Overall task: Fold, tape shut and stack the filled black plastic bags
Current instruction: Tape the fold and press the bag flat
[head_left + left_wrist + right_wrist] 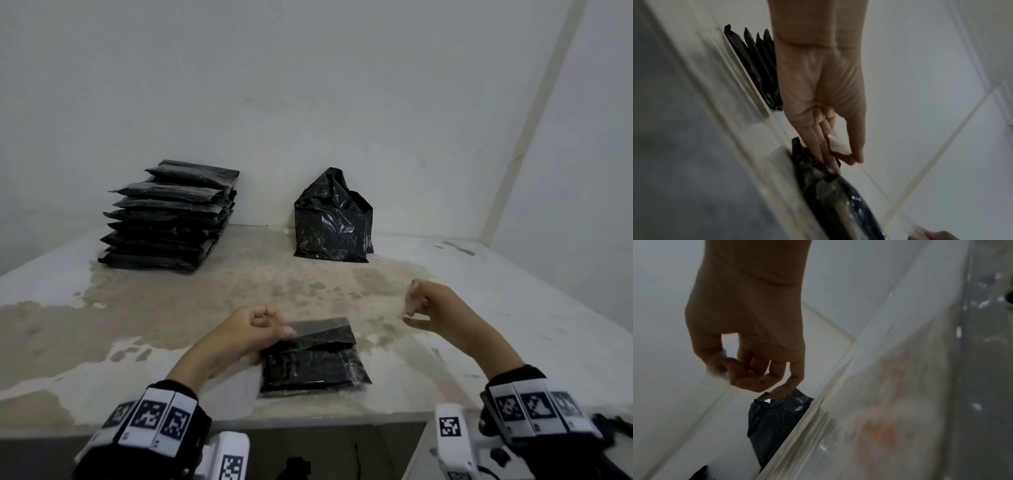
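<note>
While the left hand (255,325) pinches one end of a clear tape strip (308,325) over the folded black bag (311,366), the right hand (435,308) pinches the other end. Sealed bags sit stacked (164,219) at the table's (479,291) far left.

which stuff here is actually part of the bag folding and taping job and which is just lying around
Part of the job:
- folded black plastic bag under the left hand
- clear tape strip pinched in the right hand
- stack of sealed black bags
- upright crumpled black bags by the wall

Just there:
- stained white table
- white wall
</note>
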